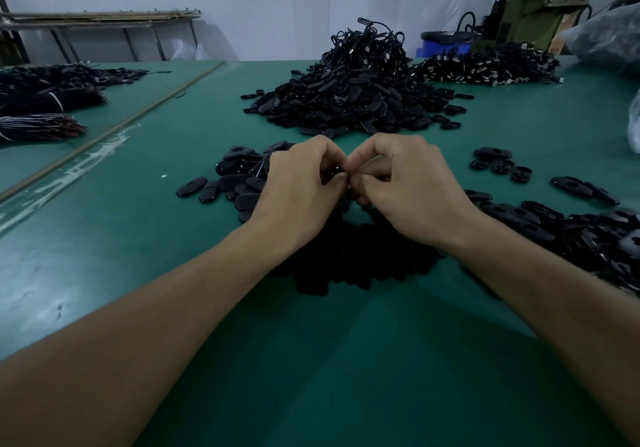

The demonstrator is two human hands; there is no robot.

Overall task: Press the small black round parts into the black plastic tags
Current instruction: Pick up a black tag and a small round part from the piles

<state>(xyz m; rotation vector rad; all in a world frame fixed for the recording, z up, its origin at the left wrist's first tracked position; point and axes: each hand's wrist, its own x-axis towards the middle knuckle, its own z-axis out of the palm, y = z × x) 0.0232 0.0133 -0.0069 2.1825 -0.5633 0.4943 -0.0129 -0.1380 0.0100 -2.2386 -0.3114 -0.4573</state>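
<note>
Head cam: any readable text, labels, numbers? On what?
None readable.
Cardboard box by the green machine: too blurred to tell.
Blue bin: no legible label.
Black plastic tag pinched between left hand and right hand, and the tag pile: no markings visible.

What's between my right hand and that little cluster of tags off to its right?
Nothing but bare green mat between the right hand and the tag cluster, per the head view.

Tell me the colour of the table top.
Dark green. The table shows best in the head view.
</note>
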